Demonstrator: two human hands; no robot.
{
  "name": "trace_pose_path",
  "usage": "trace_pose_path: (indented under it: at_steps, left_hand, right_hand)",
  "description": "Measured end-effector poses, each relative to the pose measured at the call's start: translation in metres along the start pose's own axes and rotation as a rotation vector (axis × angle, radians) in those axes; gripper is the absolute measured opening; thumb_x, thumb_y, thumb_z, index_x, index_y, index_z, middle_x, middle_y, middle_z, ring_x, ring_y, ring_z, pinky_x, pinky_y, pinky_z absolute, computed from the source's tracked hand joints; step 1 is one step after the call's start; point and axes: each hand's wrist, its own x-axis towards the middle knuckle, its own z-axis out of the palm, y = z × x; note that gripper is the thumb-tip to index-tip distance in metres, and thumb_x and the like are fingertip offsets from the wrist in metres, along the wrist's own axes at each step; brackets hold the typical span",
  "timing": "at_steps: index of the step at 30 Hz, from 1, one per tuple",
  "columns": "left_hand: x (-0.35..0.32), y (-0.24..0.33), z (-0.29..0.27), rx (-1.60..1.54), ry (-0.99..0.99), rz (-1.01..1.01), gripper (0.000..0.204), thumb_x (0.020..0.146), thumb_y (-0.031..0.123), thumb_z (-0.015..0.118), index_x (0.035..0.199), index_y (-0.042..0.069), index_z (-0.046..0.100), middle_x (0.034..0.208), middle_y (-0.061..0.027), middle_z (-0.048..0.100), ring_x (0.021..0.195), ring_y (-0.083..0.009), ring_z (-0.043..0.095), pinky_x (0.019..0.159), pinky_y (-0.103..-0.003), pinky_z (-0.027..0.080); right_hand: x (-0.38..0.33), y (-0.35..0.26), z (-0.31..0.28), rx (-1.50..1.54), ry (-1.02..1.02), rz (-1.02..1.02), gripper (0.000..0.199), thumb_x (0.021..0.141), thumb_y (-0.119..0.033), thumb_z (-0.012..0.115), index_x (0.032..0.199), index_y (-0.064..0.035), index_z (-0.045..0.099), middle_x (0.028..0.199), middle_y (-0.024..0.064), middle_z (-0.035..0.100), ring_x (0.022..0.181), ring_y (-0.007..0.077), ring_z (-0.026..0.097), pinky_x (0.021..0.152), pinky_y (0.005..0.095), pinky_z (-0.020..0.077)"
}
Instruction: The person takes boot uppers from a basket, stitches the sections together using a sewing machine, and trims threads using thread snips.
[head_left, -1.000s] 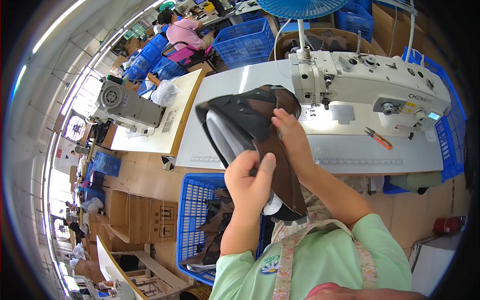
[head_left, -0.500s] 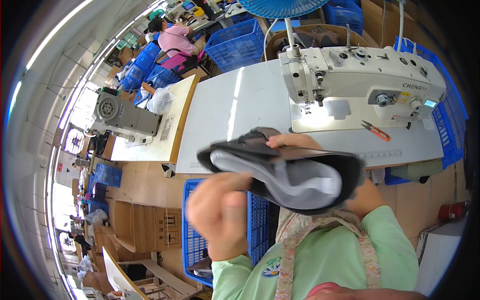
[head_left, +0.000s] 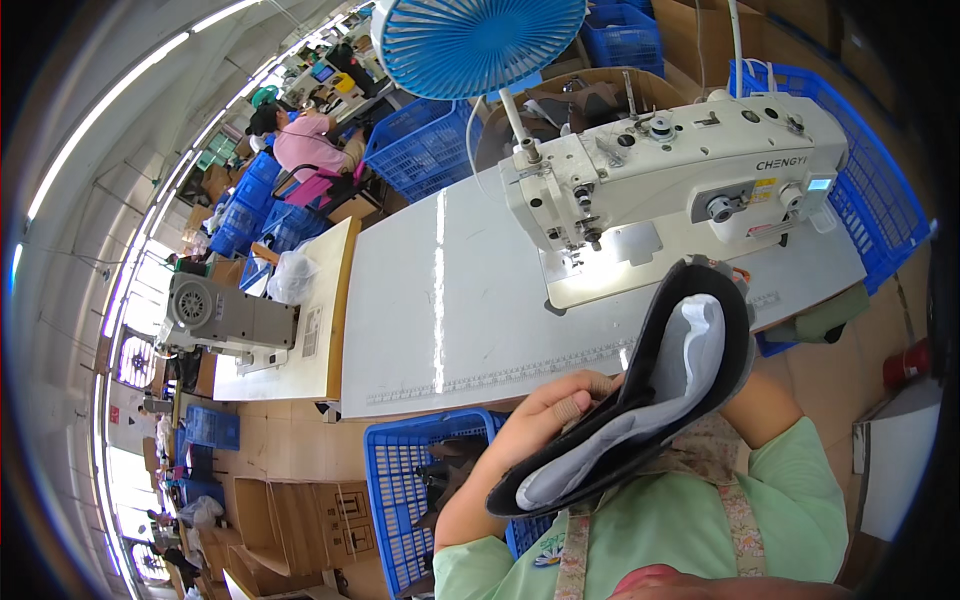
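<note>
Blue basket [head_left: 395, 520] beside desk [head_left: 390, 300], probably for easy reach. Left hand [head_left: 550, 410]: grip closed on left edge of dark upper [head_left: 650, 415], seemingly steadying it. Upper held in front of desk, opening turned up, perhaps keeping grey lining [head_left: 690, 365] visible. Right hand hidden behind upper; grip cannot be told. Sewing machine [head_left: 650, 160]: dark lettering, yellow label [head_left: 765, 190], small lit display [head_left: 818, 184].

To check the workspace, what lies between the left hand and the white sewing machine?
The head view shows grey tabletop and a ruler scale between the left hand and sewing machine.
</note>
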Motion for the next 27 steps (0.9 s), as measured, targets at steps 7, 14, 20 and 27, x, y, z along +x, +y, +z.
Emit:
trace_pose_path:
  at_steps: [7,14,20,27]
  left_hand:
    - [0.020,-0.016,-0.008,-0.279,0.080,-0.036,0.036,0.094,0.040,0.060,0.097,0.006,0.053,0.087,-0.0018,0.052,0.082,-0.0121,0.053,0.078,-0.027,0.046]
    - [0.043,-0.070,-0.053,-0.851,0.262,0.112,0.013,0.092,0.020,0.053,0.090,0.008,0.049,0.088,-0.0036,0.049,0.086,-0.0170,0.055,0.084,-0.032,0.048]
    - [0.037,-0.091,-0.073,-0.685,0.263,0.219,0.018,0.090,0.011,0.053,0.106,0.003,0.056,0.097,-0.0087,0.060,0.087,-0.0185,0.058,0.081,-0.032,0.050]
    - [-0.009,-0.132,-0.093,-0.239,0.570,-0.008,0.052,0.088,0.036,0.067,0.123,0.000,0.053,0.119,-0.0154,0.062,0.115,-0.0277,0.058,0.097,-0.041,0.047]
  right_hand:
    - [-0.005,0.032,-0.007,-0.012,-0.023,0.123,0.056,0.076,-0.007,0.075,0.129,0.0005,0.057,0.130,0.0126,0.059,0.120,0.0206,0.055,0.106,0.0324,0.0407]
    - [0.016,0.051,-0.019,-0.048,-0.111,0.220,0.058,0.073,-0.008,0.077,0.128,0.0008,0.058,0.128,0.0127,0.060,0.119,0.0205,0.056,0.105,0.0329,0.0412]
    - [0.004,0.080,-0.031,-0.086,-0.191,0.314,0.060,0.070,-0.008,0.079,0.126,0.0010,0.060,0.127,0.0128,0.061,0.117,0.0205,0.056,0.104,0.0332,0.0416]
    - [-0.006,0.104,-0.032,-0.026,-0.199,0.362,0.067,0.064,-0.013,0.084,0.124,0.0026,0.061,0.121,0.0128,0.065,0.116,0.0215,0.057,0.102,0.0344,0.0426]
